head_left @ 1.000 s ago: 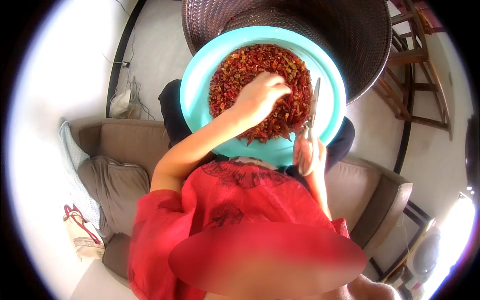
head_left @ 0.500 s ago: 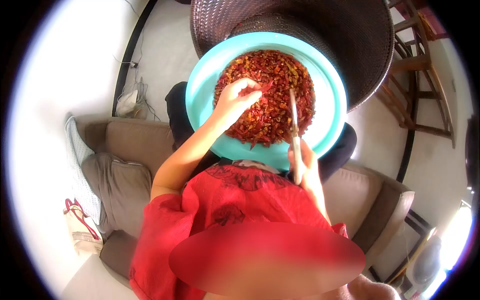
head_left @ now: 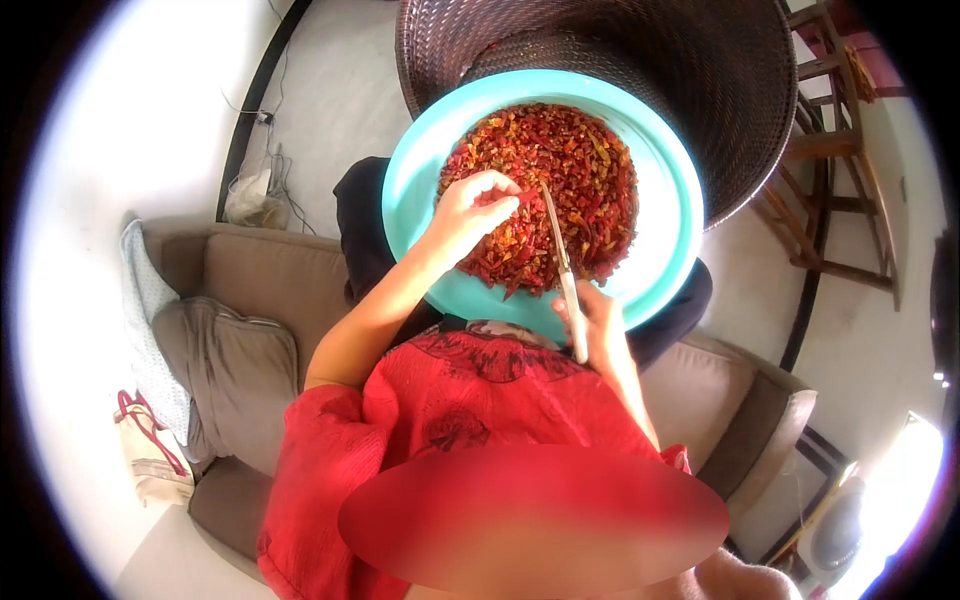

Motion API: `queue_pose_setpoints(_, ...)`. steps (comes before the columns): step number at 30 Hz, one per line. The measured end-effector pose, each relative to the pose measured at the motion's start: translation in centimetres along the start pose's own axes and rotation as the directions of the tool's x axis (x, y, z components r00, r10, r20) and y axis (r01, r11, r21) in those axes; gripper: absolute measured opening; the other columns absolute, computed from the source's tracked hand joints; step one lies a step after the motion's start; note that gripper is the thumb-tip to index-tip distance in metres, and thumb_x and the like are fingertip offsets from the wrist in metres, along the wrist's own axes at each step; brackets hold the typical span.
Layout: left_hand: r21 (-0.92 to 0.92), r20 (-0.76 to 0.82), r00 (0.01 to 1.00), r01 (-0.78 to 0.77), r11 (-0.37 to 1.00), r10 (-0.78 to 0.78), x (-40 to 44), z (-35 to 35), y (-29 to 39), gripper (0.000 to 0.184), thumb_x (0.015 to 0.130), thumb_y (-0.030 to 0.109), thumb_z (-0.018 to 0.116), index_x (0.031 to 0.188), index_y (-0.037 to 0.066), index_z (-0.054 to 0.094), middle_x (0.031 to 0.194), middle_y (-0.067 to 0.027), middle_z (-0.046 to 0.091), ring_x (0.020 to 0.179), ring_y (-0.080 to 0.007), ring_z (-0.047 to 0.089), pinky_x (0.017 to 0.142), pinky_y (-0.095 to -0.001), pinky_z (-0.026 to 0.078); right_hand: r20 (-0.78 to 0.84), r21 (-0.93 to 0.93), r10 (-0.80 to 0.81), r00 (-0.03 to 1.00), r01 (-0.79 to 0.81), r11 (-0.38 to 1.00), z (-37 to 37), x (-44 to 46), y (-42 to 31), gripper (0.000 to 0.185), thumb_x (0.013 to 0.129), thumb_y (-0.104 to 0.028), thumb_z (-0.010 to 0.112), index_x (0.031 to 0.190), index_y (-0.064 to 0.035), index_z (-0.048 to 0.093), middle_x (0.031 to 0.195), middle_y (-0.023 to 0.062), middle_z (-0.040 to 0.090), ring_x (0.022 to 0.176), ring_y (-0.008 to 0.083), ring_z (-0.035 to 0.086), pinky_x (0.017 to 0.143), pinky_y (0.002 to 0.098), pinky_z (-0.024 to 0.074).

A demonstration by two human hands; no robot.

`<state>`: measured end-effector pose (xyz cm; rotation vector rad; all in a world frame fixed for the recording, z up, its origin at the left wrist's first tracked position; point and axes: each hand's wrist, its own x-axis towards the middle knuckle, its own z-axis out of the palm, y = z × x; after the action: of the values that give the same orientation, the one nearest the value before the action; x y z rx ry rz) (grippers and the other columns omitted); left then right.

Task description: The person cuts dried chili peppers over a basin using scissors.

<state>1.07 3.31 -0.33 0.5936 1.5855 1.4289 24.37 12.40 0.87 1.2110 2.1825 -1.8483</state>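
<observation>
A turquoise basin (head_left: 668,262) rests across my lap, holding a heap of cut red chilies (head_left: 575,150) with some yellowish bits. My left hand (head_left: 470,215) is over the left part of the heap, thumb and fingers pinched on a dried red chili (head_left: 527,197). My right hand (head_left: 600,322), at the basin's near rim, is wrapped round the light handle of a pair of scissors (head_left: 562,262). The blades point away from me, their tips close beside the chili. Whether the blades touch it I cannot tell.
Beyond the basin stands a large dark woven basket (head_left: 735,110), its mouth facing me. A brown sofa (head_left: 265,270) is under and beside me, with a cushion (head_left: 235,345) at left. A wooden chair (head_left: 840,150) stands at far right; cables (head_left: 283,180) lie by the left wall.
The scissors in my right hand have moved left, bringing their tips up to the chili in my left hand. My left hand has hardly moved; the whole view has shifted slightly.
</observation>
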Motion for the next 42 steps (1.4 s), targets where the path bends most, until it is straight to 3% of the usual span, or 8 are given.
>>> queue_pose_setpoints(7,-0.006,0.022,1.0,0.005,1.0,-0.005,0.0,0.1,0.3,0.011,0.091,0.007,0.064,0.101,0.002,0.064,0.083,0.0012,0.062,0.073,-0.0039,0.055,0.061,-0.0182,0.044,-0.038,-0.194,-0.126,0.991,0.117,0.974,-0.1,0.1,-1.1,0.036,0.086,-0.03,0.073,0.1,0.0024,0.063,0.074,0.0145,0.061,0.065,0.0194,0.056,0.063,0.0353,0.047)
queue_pose_setpoints(12,0.005,0.009,0.999,-0.033,0.999,0.033,0.3,0.3,0.2,0.011,0.091,0.006,0.064,0.101,0.001,0.064,0.086,0.0005,0.063,0.074,-0.0038,0.057,0.062,-0.0188,0.045,0.042,0.005,0.06,0.997,-0.061,0.998,0.2,0.3,-0.6,0.034,0.086,-0.028,0.073,0.1,0.0019,0.062,0.077,0.016,0.062,0.069,0.0199,0.057,0.065,0.0366,0.0475)
queue_pose_setpoints(16,-0.045,-0.005,0.999,-0.043,0.998,0.043,0.4,0.2,0.2,0.011,0.09,0.006,0.065,0.099,0.0,0.064,0.086,0.0003,0.063,0.074,-0.0038,0.057,0.063,-0.0191,0.046,-0.01,0.0,-0.054,0.998,0.054,0.999,0.2,0.3,-0.2,0.035,0.086,-0.028,0.073,0.099,0.0018,0.062,0.076,0.0151,0.061,0.067,0.0195,0.057,0.065,0.0363,0.0476)
queue_pose_setpoints(18,-0.016,-0.004,0.999,-0.035,0.999,0.035,0.3,0.4,0.5,0.011,0.09,0.006,0.065,0.099,0.0,0.064,0.086,0.0003,0.063,0.074,-0.0039,0.057,0.063,-0.0191,0.046,-0.027,-0.198,-0.144,0.989,0.136,0.971,0.0,0.2,-0.7,0.035,0.086,-0.029,0.073,0.099,0.0019,0.061,0.075,0.0142,0.061,0.066,0.0193,0.056,0.064,0.0364,0.0472)
queue_pose_setpoints(21,0.01,0.0,1.0,-0.027,1.0,0.027,0.2,0.7,0.7,0.011,0.09,0.007,0.065,0.099,0.0,0.065,0.086,0.0002,0.063,0.074,-0.0041,0.057,0.063,-0.0192,0.046,-0.024,-0.234,-0.109,0.994,0.1,0.967,0.1,0.4,-0.6,0.033,0.088,-0.028,0.072,0.099,0.0015,0.062,0.076,0.0136,0.06,0.067,0.0169,0.056,0.063,0.0356,0.0466)
queue_pose_setpoints(28,0.02,-0.007,1.0,-0.023,1.0,0.023,0.4,0.6,0.3,0.011,0.09,0.007,0.066,0.098,0.0,0.065,0.086,-0.0005,0.064,0.074,-0.0044,0.057,0.063,-0.0192,0.046,0.057,0.009,-0.014,0.998,0.013,1.0,0.3,0.2,0.3,0.029,0.09,-0.027,0.07,0.096,0.0011,0.063,0.074,0.0113,0.058,0.067,0.0121,0.052,0.062,0.0338,0.0461)
queue_pose_setpoints(36,-0.103,0.007,0.999,-0.041,0.994,0.041,0.6,0.6,-0.5,0.009,0.09,0.005,0.066,0.096,0.001,0.062,0.082,-0.0013,0.062,0.068,-0.0046,0.054,0.058,-0.0194,0.044,-0.02,-0.232,-0.092,0.996,0.084,0.969,-0.1,0.1,-0.8,0.046,0.08,-0.035,0.076,0.106,-0.0002,0.06,0.083,0.0202,0.065,0.073,0.0318,0.064,0.067,0.0407,0.0491)
queue_pose_setpoints(42,-0.129,0.001,0.998,-0.055,0.99,0.056,0.5,0.6,-0.1,0.008,0.09,0.006,0.066,0.095,0.002,0.062,0.082,-0.0003,0.062,0.067,-0.0042,0.053,0.057,-0.0192,0.043,-0.037,-0.265,-0.05,0.998,0.038,0.964,-0.1,0.0,-1.6,0.043,0.082,-0.034,0.075,0.102,0.0011,0.06,0.082,0.0202,0.065,0.072,0.0308,0.064,0.066,0.0404,0.0491)
